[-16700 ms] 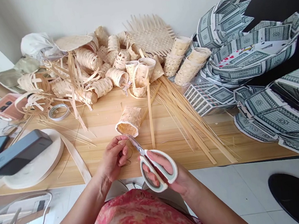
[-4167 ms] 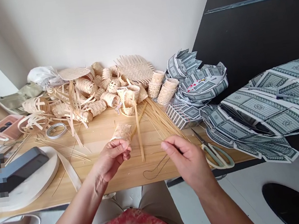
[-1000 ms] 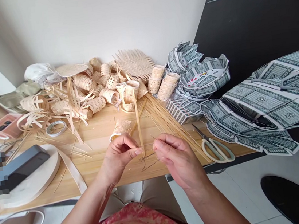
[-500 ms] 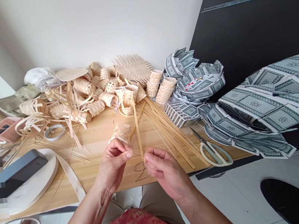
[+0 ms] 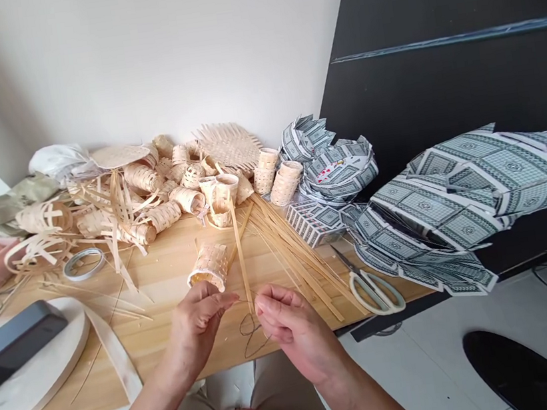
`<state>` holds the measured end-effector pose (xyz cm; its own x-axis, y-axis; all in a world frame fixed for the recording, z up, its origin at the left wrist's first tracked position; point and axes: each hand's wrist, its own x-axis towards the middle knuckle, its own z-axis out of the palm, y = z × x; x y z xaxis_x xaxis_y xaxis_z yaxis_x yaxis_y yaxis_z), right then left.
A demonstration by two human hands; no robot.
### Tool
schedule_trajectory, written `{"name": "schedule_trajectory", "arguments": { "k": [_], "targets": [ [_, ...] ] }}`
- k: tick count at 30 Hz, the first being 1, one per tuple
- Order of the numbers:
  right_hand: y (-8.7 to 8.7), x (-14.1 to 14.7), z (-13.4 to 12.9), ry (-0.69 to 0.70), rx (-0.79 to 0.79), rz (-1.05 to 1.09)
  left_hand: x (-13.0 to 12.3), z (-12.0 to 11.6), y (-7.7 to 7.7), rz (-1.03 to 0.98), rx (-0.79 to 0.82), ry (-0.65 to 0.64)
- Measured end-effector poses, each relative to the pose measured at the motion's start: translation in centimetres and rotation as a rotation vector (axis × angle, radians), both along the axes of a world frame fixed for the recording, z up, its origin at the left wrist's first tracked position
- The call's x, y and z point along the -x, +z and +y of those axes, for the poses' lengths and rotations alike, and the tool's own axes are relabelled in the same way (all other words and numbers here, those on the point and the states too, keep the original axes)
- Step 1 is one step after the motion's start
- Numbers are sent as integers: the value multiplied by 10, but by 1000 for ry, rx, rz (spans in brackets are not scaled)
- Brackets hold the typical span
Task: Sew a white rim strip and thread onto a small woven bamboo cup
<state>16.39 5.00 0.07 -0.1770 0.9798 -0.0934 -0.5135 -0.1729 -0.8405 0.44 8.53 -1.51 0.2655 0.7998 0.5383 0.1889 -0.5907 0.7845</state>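
Observation:
My left hand [image 5: 199, 322] pinches one end of a thin dark thread [image 5: 250, 326] between thumb and forefinger. Facing it, my right hand [image 5: 286, 317] is closed on the same thread, its fingers curled in. Between the hands the thread runs short, and a loose loop of it hangs below over the table edge. Just beyond my left hand a small woven basket [image 5: 209, 265] lies on its side, its pale-wrapped rim toward me. A flat bamboo strip [image 5: 240, 256] stretches away behind the thread. Whether a needle is on the thread is too small to tell.
Scissors [image 5: 372, 286] lie at the table's right front, beside several bamboo strips [image 5: 295, 256]. Woven baskets [image 5: 159, 217] are heaped at the back. Folded-card shapes [image 5: 435, 210] fill the right. A tape roll [image 5: 84, 263] and a round board [image 5: 73, 366] are on the left.
The view has turned right, so the table appears further left and lower. My left hand has come away from the basket, whose rim now shows. Both hands still pinch the thread.

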Motion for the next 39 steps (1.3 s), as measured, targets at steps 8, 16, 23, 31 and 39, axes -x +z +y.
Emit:
{"name": "schedule_trajectory", "arguments": {
  "k": [8, 16, 23, 31, 39],
  "targets": [
    [19, -7, -6, 1, -115, 9, -2, 6, 3, -111, 292, 17],
    [21, -15, 5, -129, -100, 16, -9, 4, 9, -477, 931, -259],
    [16, -18, 10, -149, -68, 8, -6, 0, 17, -606, 1098, -389],
    [8, -26, 1, -115, -112, -277, -7, -6, 10, -183, 665, -136],
    [21, -70, -6, -503, -93, -463, 37, -21, 30, 340, 576, -288]
  ]
}}
